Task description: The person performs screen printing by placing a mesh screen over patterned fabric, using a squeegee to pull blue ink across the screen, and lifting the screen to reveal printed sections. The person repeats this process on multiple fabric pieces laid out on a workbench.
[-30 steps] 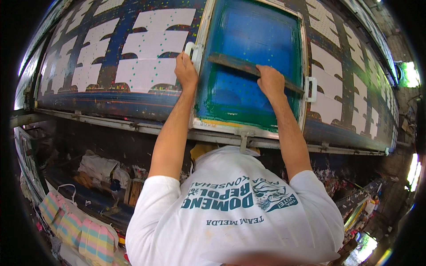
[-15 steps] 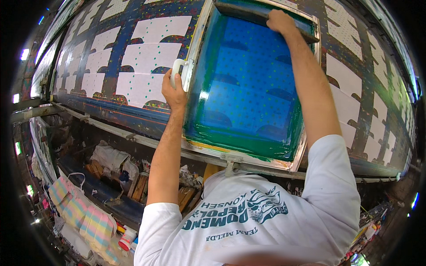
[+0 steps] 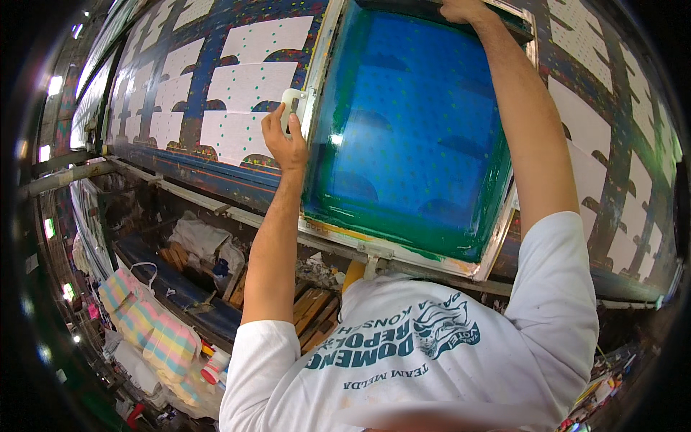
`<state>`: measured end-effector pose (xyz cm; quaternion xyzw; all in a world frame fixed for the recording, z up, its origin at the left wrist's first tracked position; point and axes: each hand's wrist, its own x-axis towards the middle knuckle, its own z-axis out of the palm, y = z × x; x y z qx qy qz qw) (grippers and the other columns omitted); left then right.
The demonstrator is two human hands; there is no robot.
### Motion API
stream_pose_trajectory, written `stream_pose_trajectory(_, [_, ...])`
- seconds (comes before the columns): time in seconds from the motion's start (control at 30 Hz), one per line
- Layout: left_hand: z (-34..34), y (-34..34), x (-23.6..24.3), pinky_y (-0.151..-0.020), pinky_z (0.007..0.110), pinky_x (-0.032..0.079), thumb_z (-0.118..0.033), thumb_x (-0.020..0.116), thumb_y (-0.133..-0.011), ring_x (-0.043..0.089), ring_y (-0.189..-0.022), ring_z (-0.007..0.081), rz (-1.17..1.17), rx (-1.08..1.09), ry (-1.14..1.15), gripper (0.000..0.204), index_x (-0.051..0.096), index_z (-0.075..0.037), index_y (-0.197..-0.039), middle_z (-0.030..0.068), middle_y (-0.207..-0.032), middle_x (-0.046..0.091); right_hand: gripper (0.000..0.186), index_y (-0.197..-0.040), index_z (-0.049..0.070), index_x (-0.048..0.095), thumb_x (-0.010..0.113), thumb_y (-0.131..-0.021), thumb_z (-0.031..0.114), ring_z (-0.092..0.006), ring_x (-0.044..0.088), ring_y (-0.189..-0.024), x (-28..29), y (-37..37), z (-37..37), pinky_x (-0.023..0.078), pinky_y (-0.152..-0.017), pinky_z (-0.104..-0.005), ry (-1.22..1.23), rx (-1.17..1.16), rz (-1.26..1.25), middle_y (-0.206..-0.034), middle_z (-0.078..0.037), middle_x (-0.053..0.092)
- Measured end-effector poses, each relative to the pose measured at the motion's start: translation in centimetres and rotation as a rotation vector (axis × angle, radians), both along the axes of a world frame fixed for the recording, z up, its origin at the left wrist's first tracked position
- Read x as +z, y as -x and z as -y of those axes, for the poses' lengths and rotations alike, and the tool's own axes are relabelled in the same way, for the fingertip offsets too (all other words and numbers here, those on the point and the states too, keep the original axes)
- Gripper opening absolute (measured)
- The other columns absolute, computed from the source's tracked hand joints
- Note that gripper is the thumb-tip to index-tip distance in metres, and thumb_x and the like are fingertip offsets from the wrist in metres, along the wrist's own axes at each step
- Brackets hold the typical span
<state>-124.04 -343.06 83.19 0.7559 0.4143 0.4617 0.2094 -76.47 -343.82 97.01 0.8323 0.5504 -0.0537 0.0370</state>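
Note:
A silk-screen frame with a blue mesh (image 3: 417, 137) lies on the long printing table, green ink thick along its near and side edges. My left hand (image 3: 286, 144) is at the white handle (image 3: 290, 99) on the frame's left side, fingers and thumb loosely around its lower part. At the far end of the screen, my right hand (image 3: 466, 11) grips the top of a dark squeegee (image 3: 518, 29). The upper picture edge partly cuts off that hand and the squeegee. Green dots and dark curved shapes show through the mesh.
White fabric pieces (image 3: 252, 83) with green dots lie in rows on the table, left and right of the screen. A metal rail (image 3: 188, 193) runs along the near table edge. Below it are wooden pieces (image 3: 313, 309), rags and a pastel checked cloth (image 3: 169, 345).
My right hand and the squeegee have moved farther away, toward the screen's far end. My left hand stays at the handle, its grip looser. The whole view has shifted slightly.

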Motion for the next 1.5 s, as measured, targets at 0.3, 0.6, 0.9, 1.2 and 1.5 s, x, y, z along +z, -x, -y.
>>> stream_pose_trajectory(0.3, [-0.7, -0.2, -0.6, -0.092, 0.046, 0.048, -0.022, 0.056, -0.102, 0.061, -0.103, 0.0369, 0.077, -0.011, 0.029, 0.034, 0.067, 0.002, -0.124, 0.0196, -0.109, 0.065, 0.027, -0.105, 0.004, 0.077, 0.064, -0.084, 0.014, -0.0435, 0.072, -0.101, -1.7, 10.6, 9.1, 0.058, -0.088, -0.0543, 0.022, 0.014, -0.01, -0.108, -0.024, 0.074])
stream_pose_trajectory(0.6, [-1.1, 0.3, -1.2, -0.092, 0.046, 0.048, -0.022, 0.051, -0.104, 0.061, -0.104, 0.0379, 0.209, -0.054, 0.056, 0.035, 0.069, 0.002, -0.122, 0.0214, -0.109, 0.066, 0.044, -0.119, 0.01, 0.075, 0.063, -0.078, 0.0, -0.0401, 0.071, -0.101, -1.0, 29.5, 23.0, 0.057, -0.087, -0.0523, 0.091, -0.048, -0.131, -0.109, -0.02, 0.074])
stream_pose_trajectory(0.9, [-1.1, 0.4, -1.3, -0.091, 0.049, 0.047, -0.027, 0.04, -0.108, 0.06, -0.102, 0.0397, 0.163, -0.034, 0.041, 0.043, 0.07, 0.002, -0.121, 0.0224, -0.104, 0.066, 0.034, -0.111, 0.003, 0.072, 0.068, -0.077, 0.0, -0.0346, 0.072, -0.092, -2.6, 40.9, 31.0, 0.059, -0.076, -0.0478, -0.215, 0.002, -0.043, -0.099, -0.014, 0.074])
stream_pose_trajectory(1.2, [-1.4, 0.4, -2.5, -0.09, 0.049, 0.047, -0.03, 0.043, -0.107, 0.059, -0.101, 0.0397, 0.135, -0.058, 0.036, 0.044, 0.074, 0.0, -0.115, 0.0232, -0.104, 0.064, 0.049, -0.123, 0.005, 0.071, 0.066, -0.075, -0.004, -0.0339, 0.072, -0.1, -0.6, 40.0, 31.0, 0.058, -0.087, -0.0481, 0.03, -0.116, -0.152, -0.115, -0.014, 0.074])
stream_pose_trajectory(1.5, [-2.3, 0.1, -3.2, -0.091, 0.048, 0.047, -0.036, 0.057, -0.101, 0.06, -0.1, 0.0373, 0.102, 0.026, 0.068, 0.044, 0.077, 0.002, -0.092, 0.0215, -0.107, 0.062, 0.056, -0.128, -0.004, 0.061, 0.067, -0.073, -0.005, -0.0353, 0.061, -0.124, -4.0, 43.6, 35.5, 0.054, -0.099, -0.0437, -0.199, -0.007, -0.189, -0.13, -0.021, 0.063])
